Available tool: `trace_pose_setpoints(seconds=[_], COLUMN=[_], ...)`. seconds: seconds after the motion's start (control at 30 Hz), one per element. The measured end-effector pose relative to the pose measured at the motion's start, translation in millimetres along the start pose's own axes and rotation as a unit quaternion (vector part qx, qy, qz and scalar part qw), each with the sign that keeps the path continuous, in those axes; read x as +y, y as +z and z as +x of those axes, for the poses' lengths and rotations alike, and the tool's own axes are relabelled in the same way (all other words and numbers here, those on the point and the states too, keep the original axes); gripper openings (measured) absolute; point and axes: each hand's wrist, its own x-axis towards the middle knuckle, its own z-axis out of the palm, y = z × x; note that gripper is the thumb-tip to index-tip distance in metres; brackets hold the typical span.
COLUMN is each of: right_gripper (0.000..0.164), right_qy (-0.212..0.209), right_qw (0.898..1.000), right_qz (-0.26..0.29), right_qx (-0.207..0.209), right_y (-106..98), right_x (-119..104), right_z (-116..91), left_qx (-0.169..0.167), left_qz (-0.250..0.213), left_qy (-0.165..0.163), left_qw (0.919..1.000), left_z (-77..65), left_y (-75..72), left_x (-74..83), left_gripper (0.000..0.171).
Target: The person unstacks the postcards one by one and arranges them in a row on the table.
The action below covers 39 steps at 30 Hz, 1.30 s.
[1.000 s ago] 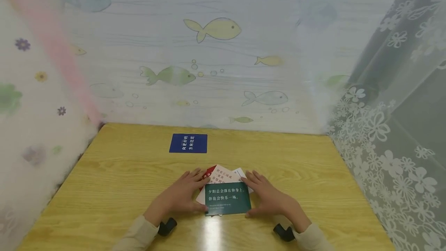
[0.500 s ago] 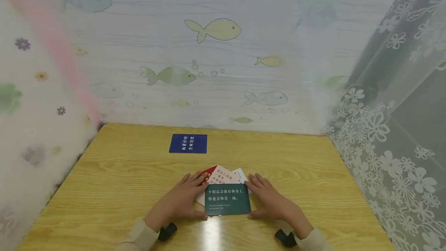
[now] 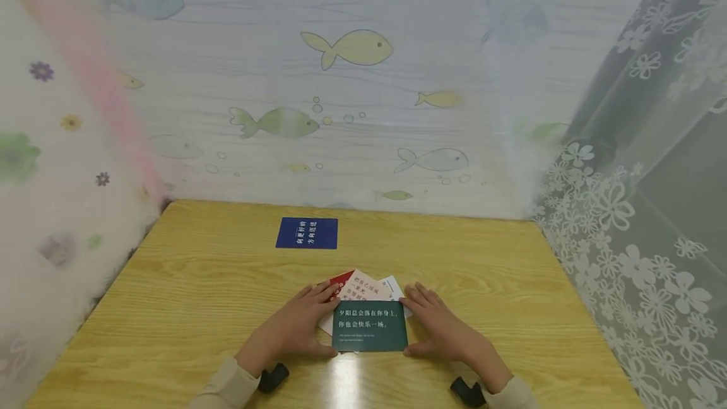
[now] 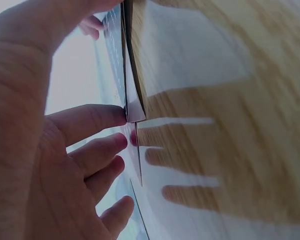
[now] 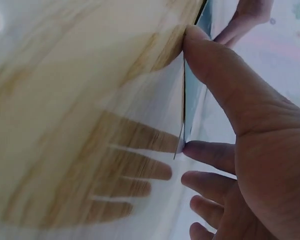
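Note:
A dark green card [image 3: 370,327] with white writing lies on top of a fanned pile of cards. Behind it show parts of a red card [image 3: 341,279], a pale pink card [image 3: 364,284] and a white card [image 3: 390,283]. My left hand [image 3: 296,324] rests at the pile's left side, thumb and index fingertip at the green card's left corners. On the opposite side my right hand [image 3: 444,328] mirrors it, with thumb and index fingertip at the right corners. Both hands' other fingers extend loosely. The left wrist view shows stacked card edges [image 4: 134,102] meeting the left index fingertip.
A blue card [image 3: 307,233] with white writing lies apart near the back of the wooden table [image 3: 199,257]. Fish-patterned fabric [image 3: 363,112] hangs behind the table. A lace curtain [image 3: 630,270] borders its right side.
The green card has turned slightly straighter and slid a little toward me. Both hands' fingertips have drawn back from over its upper corners to its edges. The blue card stays put.

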Motion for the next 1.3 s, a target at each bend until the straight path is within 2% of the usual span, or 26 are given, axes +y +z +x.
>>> trace_pose_setpoints(seconds=[0.47,0.6,0.83,1.07,1.3], right_gripper=[0.098,0.096,0.092,0.093,0.097], right_qy=[-0.003,-0.008,-0.012,-0.019,-0.014], right_qw=[1.000,1.000,1.000,0.999,0.998], right_qz=[-0.014,-0.017,-0.020,-0.030,-0.028], right_qx=[-0.006,0.002,0.014,0.036,0.047], right_y=[-0.7,-0.8,1.1,3.8,3.5], right_x=[0.9,0.3,-0.1,0.4,-2.1], right_z=[0.4,0.5,2.0,0.7,-0.3], left_qx=[0.000,0.002,0.001,0.006,-0.005], left_qz=[-0.008,-0.008,-0.008,0.001,-0.001], left_qy=[0.003,0.005,-0.011,-0.001,-0.001], left_qw=[1.0000,1.0000,0.9999,1.0000,1.0000], left_z=[3.4,2.5,0.2,-2.1,-1.7], left_y=[4.9,4.7,3.8,1.3,-0.2], left_x=[-7.2,-6.9,-6.0,-5.4,-9.8], left_gripper=[0.091,0.091,0.092,0.103,0.102])
